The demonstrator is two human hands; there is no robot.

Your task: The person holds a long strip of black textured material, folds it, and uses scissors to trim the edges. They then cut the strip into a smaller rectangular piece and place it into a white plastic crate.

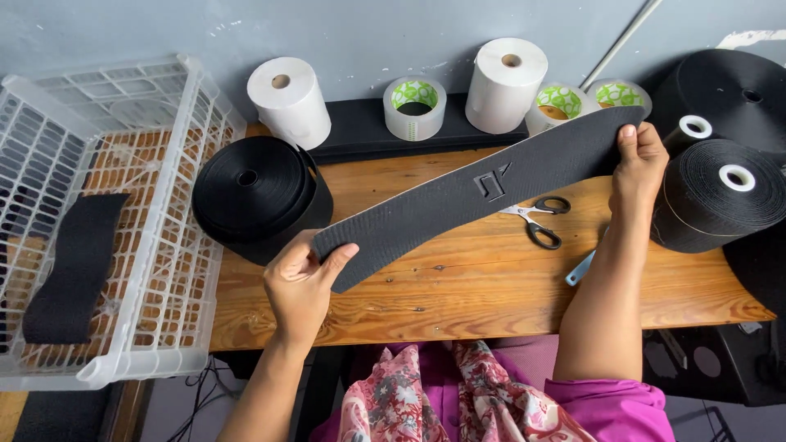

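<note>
A long black textured strip (458, 192) with rounded ends is stretched above the wooden table (458, 286), slanting from lower left up to upper right. It has a small cut-out shape near its middle. My left hand (301, 286) grips its lower left end with the thumb on top. At the upper right end, my right hand (639, 164) pinches the strip. Black-handled scissors (539, 219) lie on the table just under the strip.
A white plastic crate (176, 205) at the left holds another black strip (70, 266). Black webbing rolls sit at left (254, 192) and right (720, 192). White paper rolls (288, 100) and clear tape rolls (414, 106) line the grey wall.
</note>
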